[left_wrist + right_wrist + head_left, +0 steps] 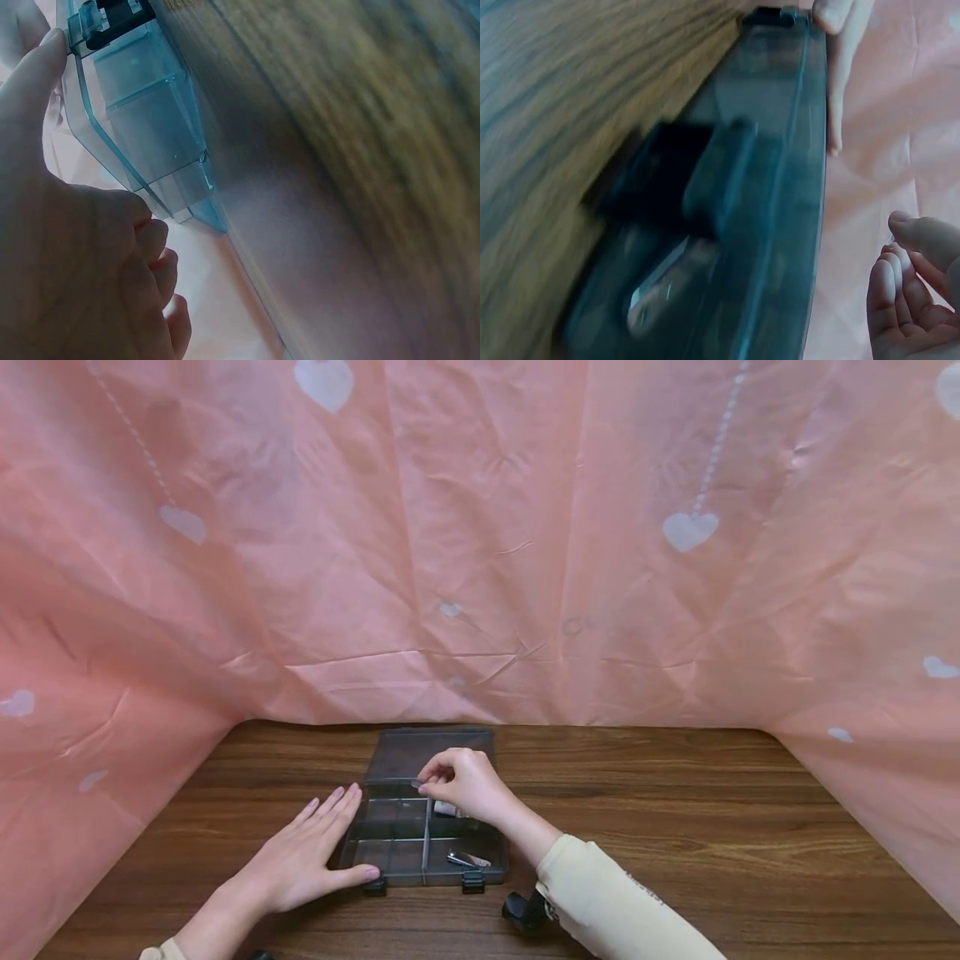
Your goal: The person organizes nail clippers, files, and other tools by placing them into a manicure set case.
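A smoky clear plastic compartment box (405, 878) lies on the table with its lid (401, 753) folded back. My left hand (303, 856) rests against its left side, fingers straight, thumb on the front edge by a black latch (120, 21). Over the back of the box, my right hand (472, 785) pinches a tiny greyish, see-through piece (417, 783) between thumb and fingertips; its kind is too small to tell. A nail clipper (468, 860) lies in the front right compartment. Behind it, partly under my right hand, sits a small white item (445, 808).
Dividers (427, 847) split the box into several compartments. A second black latch (473, 882) hangs at the front right. Close by, a black object (521, 912) shows under my right forearm. Pink cloth with hearts (525, 610) surrounds the wooden table (660, 827).
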The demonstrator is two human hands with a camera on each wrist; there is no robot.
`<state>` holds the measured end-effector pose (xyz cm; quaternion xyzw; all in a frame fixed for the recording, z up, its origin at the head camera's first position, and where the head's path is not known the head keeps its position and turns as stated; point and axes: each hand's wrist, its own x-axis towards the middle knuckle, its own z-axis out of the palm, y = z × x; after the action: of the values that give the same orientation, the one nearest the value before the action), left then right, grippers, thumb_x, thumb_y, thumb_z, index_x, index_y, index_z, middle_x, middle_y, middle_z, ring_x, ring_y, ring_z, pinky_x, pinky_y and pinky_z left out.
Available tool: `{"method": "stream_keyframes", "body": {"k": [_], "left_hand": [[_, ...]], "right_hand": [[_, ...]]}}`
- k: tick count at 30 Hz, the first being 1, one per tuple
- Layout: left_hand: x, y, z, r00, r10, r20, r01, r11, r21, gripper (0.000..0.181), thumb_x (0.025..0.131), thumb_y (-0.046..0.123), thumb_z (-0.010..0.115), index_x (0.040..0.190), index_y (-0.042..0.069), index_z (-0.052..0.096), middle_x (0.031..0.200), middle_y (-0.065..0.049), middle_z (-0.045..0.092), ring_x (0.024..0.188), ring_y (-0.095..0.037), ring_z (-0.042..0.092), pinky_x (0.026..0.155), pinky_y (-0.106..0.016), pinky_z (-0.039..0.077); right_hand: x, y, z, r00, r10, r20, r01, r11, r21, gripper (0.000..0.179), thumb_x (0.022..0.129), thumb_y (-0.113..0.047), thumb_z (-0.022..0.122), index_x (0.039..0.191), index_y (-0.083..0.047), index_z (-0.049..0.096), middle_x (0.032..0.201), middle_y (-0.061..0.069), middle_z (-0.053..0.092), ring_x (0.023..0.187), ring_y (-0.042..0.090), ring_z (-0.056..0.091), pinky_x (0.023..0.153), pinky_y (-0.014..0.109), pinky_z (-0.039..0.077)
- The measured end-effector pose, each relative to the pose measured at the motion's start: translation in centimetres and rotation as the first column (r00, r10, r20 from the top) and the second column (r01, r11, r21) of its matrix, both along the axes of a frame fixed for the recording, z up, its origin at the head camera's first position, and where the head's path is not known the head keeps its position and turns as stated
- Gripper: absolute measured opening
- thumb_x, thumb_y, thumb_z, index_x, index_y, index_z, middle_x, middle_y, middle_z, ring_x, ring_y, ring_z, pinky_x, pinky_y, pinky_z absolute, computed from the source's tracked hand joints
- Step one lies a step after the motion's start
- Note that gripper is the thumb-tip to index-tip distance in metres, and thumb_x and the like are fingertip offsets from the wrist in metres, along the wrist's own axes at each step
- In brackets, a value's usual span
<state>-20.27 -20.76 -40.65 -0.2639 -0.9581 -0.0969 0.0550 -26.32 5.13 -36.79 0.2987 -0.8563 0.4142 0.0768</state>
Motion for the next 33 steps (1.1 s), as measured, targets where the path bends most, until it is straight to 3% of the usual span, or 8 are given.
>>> {"method": "stream_keyframes", "body": {"k": [6, 12, 33], "left_hand": [[0.1, 0.0, 0.1, 1.000, 0.001, -0.005, -0.001, 1.000, 0.000, 0.102, 0.081, 0.075, 0.047, 0.148, -0.001, 0.030, 0.154, -0.013, 0.028, 0.141, -0.029, 0.024, 0.113, -0.049, 0.020], [0.2, 0.0, 0.1, 1.000, 0.004, 0.018, -0.004, 1.000, 0.004, 0.102, 0.082, 0.075, 0.048, 0.148, 0.000, 0.029, 0.154, -0.013, 0.026, 0.142, -0.029, 0.022, 0.113, -0.050, 0.019], [0.1, 0.0, 0.0, 1.000, 0.007, 0.019, -0.007, 1.000, -0.006, 0.102, 0.081, 0.076, 0.046, 0.149, 0.001, 0.028, 0.155, -0.011, 0.025, 0.142, -0.028, 0.021, 0.113, -0.049, 0.018]], "right_hand": [[0.1, -1.8, -0.4, 0.999, 0.025, 0.044, -0.025, 1.000, -0.005, 0.004, 0.079, -0.008, 0.077, 0.081, -0.007, 0.074, 0.068, -0.008, 0.062, 0.060, 0.001, 0.053, 0.053, 0.016, 0.047], [0.1, -2.8, -1.0, 0.999, 0.017, 0.046, -0.020, 0.998, 0.057, 0.004, 0.079, -0.009, 0.077, 0.080, -0.008, 0.073, 0.065, -0.010, 0.060, 0.058, -0.002, 0.051, 0.056, 0.014, 0.045], [0.0, -3.2, -2.0, 0.999, 0.002, 0.052, -0.005, 0.998, 0.060, 0.004, 0.077, -0.005, 0.076, 0.079, -0.005, 0.073, 0.064, -0.010, 0.060, 0.057, -0.003, 0.050, 0.056, 0.013, 0.044]]}}
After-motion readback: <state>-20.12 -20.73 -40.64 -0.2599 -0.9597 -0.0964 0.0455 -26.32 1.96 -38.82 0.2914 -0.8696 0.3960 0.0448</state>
